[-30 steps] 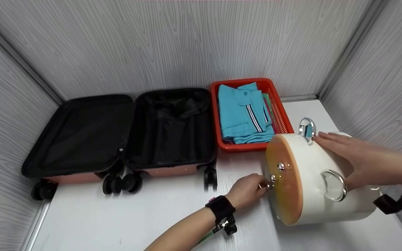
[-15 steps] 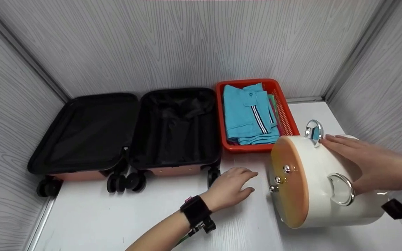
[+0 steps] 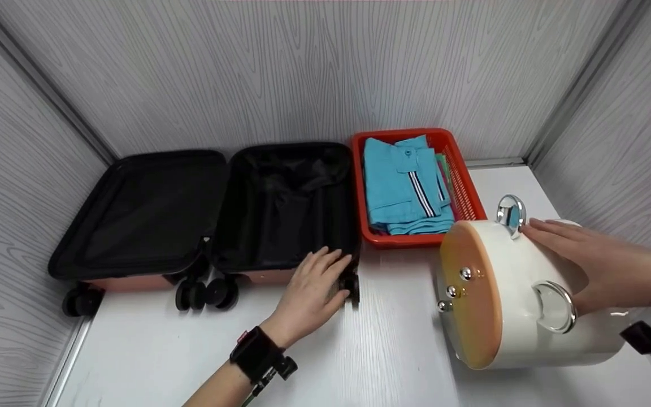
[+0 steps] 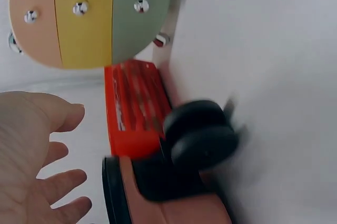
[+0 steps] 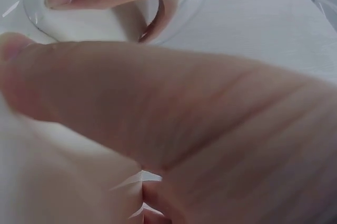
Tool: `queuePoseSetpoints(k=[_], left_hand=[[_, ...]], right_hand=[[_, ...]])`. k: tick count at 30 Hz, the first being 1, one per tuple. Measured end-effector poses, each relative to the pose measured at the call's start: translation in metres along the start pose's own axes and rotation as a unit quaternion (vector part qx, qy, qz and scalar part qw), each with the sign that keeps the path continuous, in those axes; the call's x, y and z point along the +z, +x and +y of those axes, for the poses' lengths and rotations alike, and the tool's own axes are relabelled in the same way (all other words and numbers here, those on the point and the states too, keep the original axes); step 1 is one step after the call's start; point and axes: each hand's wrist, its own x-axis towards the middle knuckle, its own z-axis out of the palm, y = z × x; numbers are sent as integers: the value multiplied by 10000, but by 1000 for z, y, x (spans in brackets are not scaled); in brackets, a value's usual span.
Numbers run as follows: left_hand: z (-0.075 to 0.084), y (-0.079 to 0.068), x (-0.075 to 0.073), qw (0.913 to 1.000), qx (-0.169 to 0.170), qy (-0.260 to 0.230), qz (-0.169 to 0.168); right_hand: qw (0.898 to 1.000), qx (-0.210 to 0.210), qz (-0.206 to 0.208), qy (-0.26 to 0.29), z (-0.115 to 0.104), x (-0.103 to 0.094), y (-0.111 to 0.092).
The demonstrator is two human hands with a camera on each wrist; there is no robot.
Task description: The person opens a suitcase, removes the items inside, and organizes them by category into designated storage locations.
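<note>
My left hand (image 3: 309, 294) hovers with spread fingers by the near edge of the open suitcase (image 3: 269, 277), close to a black caster wheel (image 3: 350, 287). In the left wrist view this hand (image 4: 26, 155) holds nothing. My right hand (image 3: 602, 265) rests on the white, round-sided drawer box (image 3: 520, 339), its fingers stretched over the curved side between two chrome ring handles. Peach, yellow and green panels with chrome knobs form the box's front (image 4: 84, 29). In the right wrist view the right hand (image 5: 158, 98) lies against the white surface.
A red basket (image 3: 399, 242) with folded turquoise clothes (image 3: 393, 192) stands between the suitcase and the box, at the back. The suitcase's black-lined lid half (image 3: 144, 220) lies at the left. Wood-grain walls (image 3: 303, 73) enclose the white table (image 3: 382, 362).
My left hand has let go of a knob on the box's front and moved left to the suitcase's near edge, its fingers spreading. The right hand has stayed on the box.
</note>
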Motion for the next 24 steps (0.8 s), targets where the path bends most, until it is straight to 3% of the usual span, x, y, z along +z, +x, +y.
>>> queuePoseSetpoints(k=[6, 13, 16, 19, 24], left_hand=[[-26, -20, -8, 9984, -365, 363, 249], [-58, -37, -15, 9917, -919, 889, 160], [-70, -42, -15, 9875, -1161, 1059, 83], [-81, -45, -13, 9835, -1333, 1207, 188], [-97, -48, -5, 9775, -1562, 1357, 415]], right_hand=[[9992, -196, 157, 301, 11, -5, -1], [9937, 622, -221, 907, 10, -28, 2], [9916, 792, -196, 1007, 2, -36, 9], [9911, 929, 24, 949, -9, -42, 21], [9943, 854, 487, 411, -26, -45, 44]])
